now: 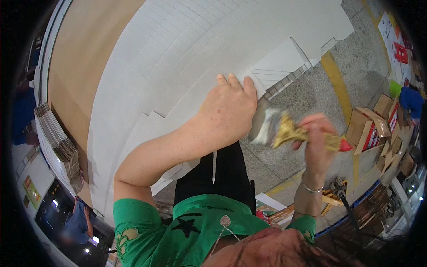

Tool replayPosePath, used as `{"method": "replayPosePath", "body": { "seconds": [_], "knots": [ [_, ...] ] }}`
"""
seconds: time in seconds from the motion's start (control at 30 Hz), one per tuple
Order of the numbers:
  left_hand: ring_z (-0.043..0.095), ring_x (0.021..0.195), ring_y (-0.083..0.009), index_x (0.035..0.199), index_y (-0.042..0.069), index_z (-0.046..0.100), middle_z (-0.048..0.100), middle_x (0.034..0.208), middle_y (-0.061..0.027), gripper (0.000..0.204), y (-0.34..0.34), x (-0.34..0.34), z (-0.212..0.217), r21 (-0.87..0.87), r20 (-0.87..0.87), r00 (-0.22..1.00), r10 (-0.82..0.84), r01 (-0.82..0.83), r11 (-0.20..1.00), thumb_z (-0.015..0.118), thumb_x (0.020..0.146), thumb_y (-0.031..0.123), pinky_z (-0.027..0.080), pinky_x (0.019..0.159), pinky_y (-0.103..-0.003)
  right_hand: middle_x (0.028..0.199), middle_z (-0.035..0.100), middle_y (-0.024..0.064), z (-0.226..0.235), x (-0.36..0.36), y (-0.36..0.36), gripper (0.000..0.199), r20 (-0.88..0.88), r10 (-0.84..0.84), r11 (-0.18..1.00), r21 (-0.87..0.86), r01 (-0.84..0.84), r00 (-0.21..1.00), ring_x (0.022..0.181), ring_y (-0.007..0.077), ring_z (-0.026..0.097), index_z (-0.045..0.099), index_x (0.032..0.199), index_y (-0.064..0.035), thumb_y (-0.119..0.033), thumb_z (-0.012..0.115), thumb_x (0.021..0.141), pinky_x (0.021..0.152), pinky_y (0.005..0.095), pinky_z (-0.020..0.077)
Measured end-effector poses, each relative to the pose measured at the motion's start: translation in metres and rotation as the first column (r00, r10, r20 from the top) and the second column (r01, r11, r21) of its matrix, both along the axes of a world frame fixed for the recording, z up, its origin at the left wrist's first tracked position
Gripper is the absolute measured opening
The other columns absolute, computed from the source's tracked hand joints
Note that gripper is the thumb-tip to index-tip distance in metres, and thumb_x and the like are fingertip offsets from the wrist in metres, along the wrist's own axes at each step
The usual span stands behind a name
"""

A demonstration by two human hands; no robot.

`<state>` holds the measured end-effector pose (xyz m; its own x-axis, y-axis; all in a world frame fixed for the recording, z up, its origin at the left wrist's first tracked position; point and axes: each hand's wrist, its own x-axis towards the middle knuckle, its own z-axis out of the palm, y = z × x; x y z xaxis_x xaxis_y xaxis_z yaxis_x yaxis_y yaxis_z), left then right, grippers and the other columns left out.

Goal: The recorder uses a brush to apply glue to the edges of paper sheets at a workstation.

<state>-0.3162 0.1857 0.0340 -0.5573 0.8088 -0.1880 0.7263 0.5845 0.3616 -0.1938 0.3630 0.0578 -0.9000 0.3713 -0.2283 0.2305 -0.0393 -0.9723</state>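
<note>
My left hand [231,107] presses down on a broad spread of overlapping grey-white cardboard sheets [191,62], with its fingers reaching toward their right edge. Its palm is hidden. To the right, my right hand [316,138] grips a wide paintbrush [287,131] by its yellow, red-tipped handle. Pale bristles point left, close to my left wrist and beyond the sheets' edge; motion blurs them. Beside my left fingertips, a creased flap [280,64] stands slightly raised off the layers.
Brown board [89,58] lies at the left, near a stack of folded cardboard [60,142]. Open cartons [371,129] sit on the speckled floor [307,98] at the right, past a yellow line [336,84]. Other people are at the far left and far right.
</note>
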Motion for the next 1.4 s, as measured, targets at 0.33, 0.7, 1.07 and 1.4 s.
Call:
{"method": "replayPosePath", "body": {
  "seconds": [0.33, 0.7, 1.07, 1.4],
  "knots": [
    [0.057, 0.071, -0.0359, 0.082, -0.006, 0.050, 0.056, 0.074, -0.0221, 0.017, 0.000, -0.007, 0.003, 0.032, 0.113, 0.994, 0.011, -0.015, 0.999, 0.053, 0.070, 0.005, 0.048, 0.063, -0.041, 0.082, 0.056, 0.0138, 0.002, 0.013, -0.030, 0.015, 0.008, 0.047, 0.999, 0.024, -0.047, 0.999, 0.049, 0.0114, 0.052, 0.054, 0.080, 0.0026, -0.006, 0.045, 0.088, 0.043, 0.0215, 0.0446],
    [0.060, 0.065, -0.0353, 0.072, -0.005, 0.056, 0.059, 0.064, -0.0199, 0.015, 0.004, -0.010, 0.006, 0.101, 0.190, 0.980, 0.056, -0.076, 0.992, 0.054, 0.070, 0.010, 0.048, 0.065, -0.043, 0.083, 0.055, 0.0171, 0.012, 0.041, -0.037, 0.020, -0.161, -0.113, 0.990, 0.062, 0.124, 0.980, 0.048, 0.0127, 0.052, 0.052, 0.078, 0.0053, -0.009, 0.043, 0.089, 0.040, 0.0213, 0.0435],
    [0.061, 0.080, -0.0346, 0.087, -0.009, 0.061, 0.060, 0.091, -0.0244, 0.046, -0.019, 0.016, -0.028, 0.270, -0.044, 0.954, 0.297, -0.274, 0.923, 0.057, 0.083, 0.036, 0.049, 0.073, -0.039, 0.082, 0.054, 0.0172, 0.008, 0.103, -0.056, 0.030, -0.202, -0.404, 0.911, -0.002, 0.412, 0.892, 0.043, 0.0145, 0.047, 0.051, 0.077, 0.0054, -0.017, 0.039, 0.092, 0.037, 0.0224, 0.0405],
    [0.051, 0.101, -0.0402, 0.115, -0.014, 0.044, 0.049, 0.108, -0.0316, 0.079, -0.108, 0.091, -0.001, -0.193, -0.134, 0.940, 0.315, -0.336, 0.922, 0.063, 0.075, 0.051, 0.047, 0.079, -0.041, 0.081, 0.055, 0.0176, -0.001, 0.123, -0.066, 0.031, -0.219, -0.386, 0.923, -0.085, 0.376, 0.896, 0.041, 0.0148, 0.047, 0.051, 0.074, 0.0059, -0.016, 0.038, 0.091, 0.037, 0.0236, 0.0403]
  ]
}}
